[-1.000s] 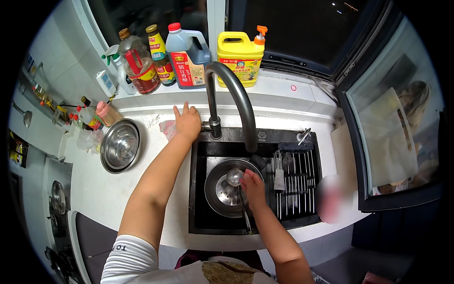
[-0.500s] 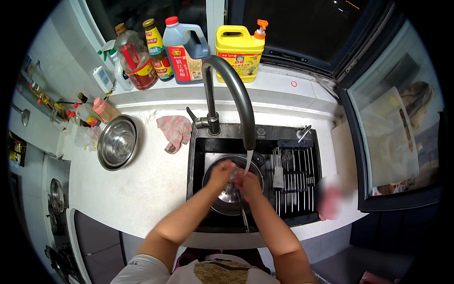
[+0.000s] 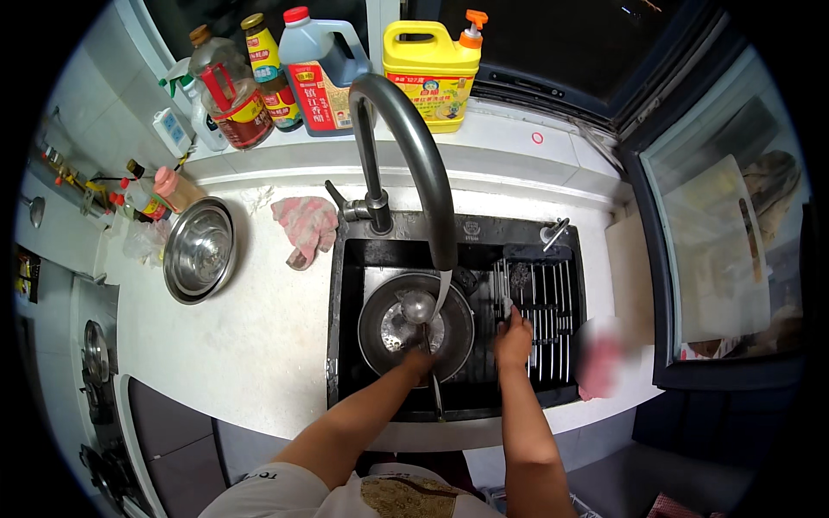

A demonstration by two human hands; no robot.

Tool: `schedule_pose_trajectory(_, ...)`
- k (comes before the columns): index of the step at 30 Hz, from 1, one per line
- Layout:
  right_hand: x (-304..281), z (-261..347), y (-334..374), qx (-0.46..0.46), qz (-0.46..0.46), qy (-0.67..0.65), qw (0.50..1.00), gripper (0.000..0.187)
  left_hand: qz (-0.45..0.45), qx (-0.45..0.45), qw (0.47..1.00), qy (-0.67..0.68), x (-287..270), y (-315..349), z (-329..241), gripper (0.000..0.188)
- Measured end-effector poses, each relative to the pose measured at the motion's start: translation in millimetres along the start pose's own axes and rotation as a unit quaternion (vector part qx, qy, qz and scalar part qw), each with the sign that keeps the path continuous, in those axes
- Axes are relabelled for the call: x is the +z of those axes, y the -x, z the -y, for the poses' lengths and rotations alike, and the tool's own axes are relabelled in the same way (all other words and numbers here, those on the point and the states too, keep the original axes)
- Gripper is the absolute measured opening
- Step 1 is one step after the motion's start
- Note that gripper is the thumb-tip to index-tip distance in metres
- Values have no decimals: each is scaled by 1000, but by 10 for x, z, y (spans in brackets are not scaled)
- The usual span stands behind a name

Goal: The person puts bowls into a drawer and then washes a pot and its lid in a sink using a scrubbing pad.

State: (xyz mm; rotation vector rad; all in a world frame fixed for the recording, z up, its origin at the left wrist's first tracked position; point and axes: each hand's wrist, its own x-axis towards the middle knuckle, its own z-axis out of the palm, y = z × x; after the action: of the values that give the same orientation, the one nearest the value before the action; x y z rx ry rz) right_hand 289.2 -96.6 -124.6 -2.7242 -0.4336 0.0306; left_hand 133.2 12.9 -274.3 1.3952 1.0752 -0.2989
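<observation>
My left hand (image 3: 418, 368) is closed around the handle of a metal ladle (image 3: 417, 306), whose round bowl sits over a dark round pan (image 3: 370, 328) in the black sink (image 3: 343, 367). The pan's handle (image 3: 438, 401) points toward me. Water (image 3: 444, 289) runs from the curved grey faucet (image 3: 436, 164) beside the ladle's bowl. To the right, my right hand (image 3: 515, 341) reaches onto the metal drying rack (image 3: 553, 345); its fingers are closed on a small pale scrubbing pad or cloth (image 3: 507, 307), mostly covered by the hand.
Stacked steel bowls (image 3: 200, 250) and a pink-white cloth (image 3: 306, 230) lie on the counter at left. Sauce bottles (image 3: 318, 82) and a yellow detergent jug (image 3: 430, 78) line the sill. An open window (image 3: 648, 259) juts in at right, above a pinkish blurred item (image 3: 598, 367).
My hands were together under the water. They have parted: the right has moved right to the pale pad on the rack, the left has come nearer me with the ladle.
</observation>
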Motion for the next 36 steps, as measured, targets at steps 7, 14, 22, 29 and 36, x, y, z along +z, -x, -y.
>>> schedule_pose_trajectory(7,-258,334,297,-123,-29,-141,982,28,80,-171,928,321,-356,836,-647,11)
schedule_pose_trajectory(14,551,563,436,-55,75,-202,975,33,153,-176,943,238,-823,1490,-918,6)
schedule_pose_trajectory(22,1119,296,545,-291,259,42,920,27,129,-133,967,174,-976,1507,-814,7)
schedule_pose_trajectory(29,934,554,507,-94,154,23,983,34,155,-114,958,213,-961,1674,-851,9)
schedule_pose_trajectory(36,604,730,116,-375,0,110,920,14,194,-90,962,168,-1091,1789,-936,8)
